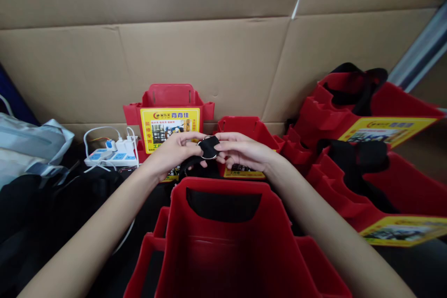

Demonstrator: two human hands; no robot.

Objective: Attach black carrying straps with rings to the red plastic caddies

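Observation:
Both hands meet just beyond the near red plastic tool box (226,247), above its far rim. Between them is a black webbing strap (209,147) with a silver metal ring. My left hand (178,151) is closed, pinching the strap and ring from the left side. My right hand (244,149) is closed too, its thumb and fingertips on the strap's right edge. The strap runs down behind the box's far wall, where part of it is hidden. A wide slot in that wall shows black behind it.
Red boxes with yellow labels stand behind, one at left (167,95) and one at centre (240,124). Further boxes with black straps (366,163) are stacked at right. A white power strip (120,157) with cables lies left, near plastic bags (31,149). A cardboard wall (195,60) closes the back.

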